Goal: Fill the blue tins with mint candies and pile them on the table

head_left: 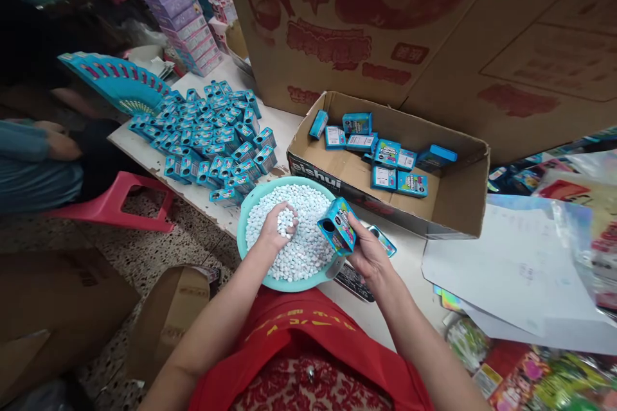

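Left hand (277,228) cupped white pieces (303,253) as right hand (370,253) gripped a blue box (340,228)

The person's left hand was turned palm up over a turquoise basin (242,225), its fingers curled around a small heap of the white pieces. More of them filled the basin, which stood at the near edge of a white table (284,121), just in front of the person's red apron (308,321). The right hand was closed around the blue box, which it held tilted at the basin's right side, a dark round opening facing toward the left hand

Near the right hand lay a flat blue-edged item (384,241), partly hidden, and a dark patterned object (355,281) beside the basin. Behind the basin, an open cardboard carton (457,223) held several loose blue boxes (412,184), some lying flat. To the left, a dense cluster of similar boxes (212,131) covered part of the table, many with dark openings showing; next to it spread a fan of blue cards (116,80). White sheets (506,270) lay to the right, while a red stool (128,202) and another person's blue sleeve (38,170) showed at the left
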Demonstrator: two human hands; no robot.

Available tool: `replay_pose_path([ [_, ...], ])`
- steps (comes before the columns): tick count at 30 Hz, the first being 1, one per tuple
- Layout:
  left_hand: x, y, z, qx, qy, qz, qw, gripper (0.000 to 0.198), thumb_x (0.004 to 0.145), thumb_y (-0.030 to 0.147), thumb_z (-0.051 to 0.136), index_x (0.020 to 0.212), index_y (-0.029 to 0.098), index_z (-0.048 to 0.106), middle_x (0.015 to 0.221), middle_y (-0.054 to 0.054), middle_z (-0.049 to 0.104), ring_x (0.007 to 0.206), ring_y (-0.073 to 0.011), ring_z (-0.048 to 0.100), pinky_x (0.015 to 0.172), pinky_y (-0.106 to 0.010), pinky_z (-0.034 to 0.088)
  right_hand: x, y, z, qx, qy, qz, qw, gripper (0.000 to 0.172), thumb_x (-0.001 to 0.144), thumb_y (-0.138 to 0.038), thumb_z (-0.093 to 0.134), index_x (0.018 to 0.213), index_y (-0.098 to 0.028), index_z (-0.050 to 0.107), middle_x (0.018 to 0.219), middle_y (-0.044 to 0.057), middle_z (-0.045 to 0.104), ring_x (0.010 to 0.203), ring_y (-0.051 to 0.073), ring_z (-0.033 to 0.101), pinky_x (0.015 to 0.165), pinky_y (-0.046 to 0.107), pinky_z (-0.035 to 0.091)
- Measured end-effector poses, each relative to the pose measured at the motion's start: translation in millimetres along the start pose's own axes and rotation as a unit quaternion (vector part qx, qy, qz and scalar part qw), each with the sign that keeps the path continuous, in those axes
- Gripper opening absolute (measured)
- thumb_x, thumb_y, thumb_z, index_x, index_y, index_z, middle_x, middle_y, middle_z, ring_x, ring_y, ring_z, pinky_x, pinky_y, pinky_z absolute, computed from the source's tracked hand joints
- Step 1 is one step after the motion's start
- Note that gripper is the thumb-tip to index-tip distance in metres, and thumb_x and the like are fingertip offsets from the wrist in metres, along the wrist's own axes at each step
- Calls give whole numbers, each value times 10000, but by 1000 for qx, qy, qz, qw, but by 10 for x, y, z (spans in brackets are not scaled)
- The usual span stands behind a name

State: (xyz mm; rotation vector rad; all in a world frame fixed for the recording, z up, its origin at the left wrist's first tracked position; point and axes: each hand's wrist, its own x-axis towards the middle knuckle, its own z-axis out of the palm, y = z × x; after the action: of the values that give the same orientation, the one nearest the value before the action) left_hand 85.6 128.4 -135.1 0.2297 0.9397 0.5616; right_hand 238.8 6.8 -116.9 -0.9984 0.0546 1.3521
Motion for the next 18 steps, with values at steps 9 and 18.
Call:
replay_pose_path([
  [9, -17, -199, 136, 25, -32, -26, 999, 87, 754, 228, 582, 749, 152, 542, 573, -1, 538, 401, -85, 479, 293, -142, 231, 172, 171, 135, -41, 124, -119, 984, 640, 608, -360, 795, 1167, -246, 505, 1028, 31, 675, 873, 212, 667, 728, 386, 577],
  [18, -10, -219, 252, -46, 33, -4, 998, 170, 785, 216, 535, 894, 116, 619, 660, -53, 660, 552, -170, 625, 538, -284, 525, 149, 396, 234, -488, 16, -372, 789, 398, 926, -448, 382, 1248, -286, 552, 1443, 62, 354, 1379, 245, 273, 1125, 492, 226],
])
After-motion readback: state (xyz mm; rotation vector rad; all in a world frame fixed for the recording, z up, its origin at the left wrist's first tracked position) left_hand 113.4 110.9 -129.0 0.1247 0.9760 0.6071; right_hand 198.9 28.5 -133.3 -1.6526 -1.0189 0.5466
